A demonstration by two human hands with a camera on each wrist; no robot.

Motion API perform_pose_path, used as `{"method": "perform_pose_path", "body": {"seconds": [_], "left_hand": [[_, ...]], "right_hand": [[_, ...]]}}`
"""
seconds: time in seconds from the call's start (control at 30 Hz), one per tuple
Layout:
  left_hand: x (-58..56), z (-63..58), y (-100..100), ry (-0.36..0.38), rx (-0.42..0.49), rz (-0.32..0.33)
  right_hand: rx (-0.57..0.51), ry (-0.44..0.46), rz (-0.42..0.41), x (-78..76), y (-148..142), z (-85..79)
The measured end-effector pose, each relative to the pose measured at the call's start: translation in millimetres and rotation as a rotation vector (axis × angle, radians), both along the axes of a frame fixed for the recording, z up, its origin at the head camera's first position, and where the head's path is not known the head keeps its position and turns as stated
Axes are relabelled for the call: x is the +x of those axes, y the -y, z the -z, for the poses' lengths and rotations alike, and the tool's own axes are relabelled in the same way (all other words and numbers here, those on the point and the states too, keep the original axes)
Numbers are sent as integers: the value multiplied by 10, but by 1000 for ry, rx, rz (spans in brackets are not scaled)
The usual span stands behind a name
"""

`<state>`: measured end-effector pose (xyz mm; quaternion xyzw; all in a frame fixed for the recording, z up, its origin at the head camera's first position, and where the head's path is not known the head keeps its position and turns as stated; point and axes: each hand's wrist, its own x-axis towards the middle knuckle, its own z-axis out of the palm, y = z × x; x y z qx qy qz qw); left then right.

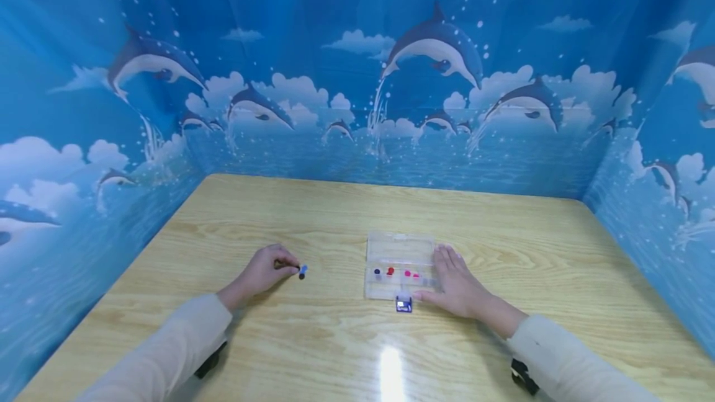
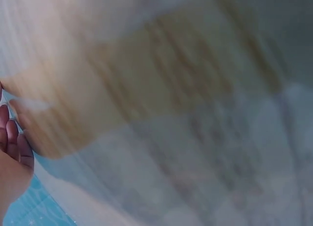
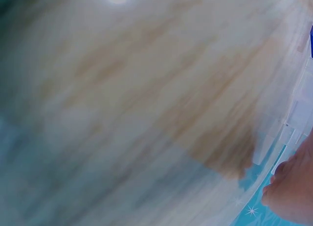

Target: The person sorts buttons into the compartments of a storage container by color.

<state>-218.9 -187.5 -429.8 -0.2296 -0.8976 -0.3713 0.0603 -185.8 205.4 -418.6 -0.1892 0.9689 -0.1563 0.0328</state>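
My left hand is over the left part of the table, thumb and forefinger brought together at a small blue-and-black piece, too small to name closely. To its right lies a clear plastic compartment box with its lid folded back. Small pieces sit in its compartments: a dark one, a red one and pink ones. My right hand rests along the box's right side with straight fingers, thumb near the front edge. In the left wrist view only the edge of the left hand shows.
A small dark-blue square item with a pale middle is at the box's front edge. The wood-grain table stretches around both hands. Blue dolphin-print curtains enclose its back and sides.
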Motion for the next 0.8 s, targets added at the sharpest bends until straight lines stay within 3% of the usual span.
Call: {"method": "perform_pose_path", "body": {"seconds": [0.8], "left_hand": [[-4,-24,-16,7,-9,-56]], "right_hand": [[6,11,4,-20,-20,20]]}}
